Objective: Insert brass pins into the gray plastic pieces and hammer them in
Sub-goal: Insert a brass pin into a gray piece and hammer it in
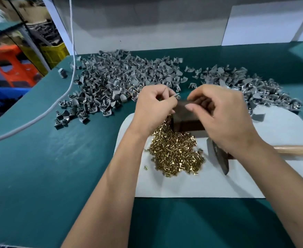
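Observation:
My left hand pinches a small gray plastic piece above a dark metal block. My right hand hovers over the block with curled fingers close to that piece; whether it holds a pin is hidden. A heap of brass pins lies on a white sheet in front of the block. A hammer lies on the sheet under my right wrist, its metal head toward me and its wooden handle running right.
A large heap of gray plastic pieces covers the green table at the back left; a smaller heap lies at the back right. A white cable crosses the left side. White panels stand behind. Crates sit off the table's left edge.

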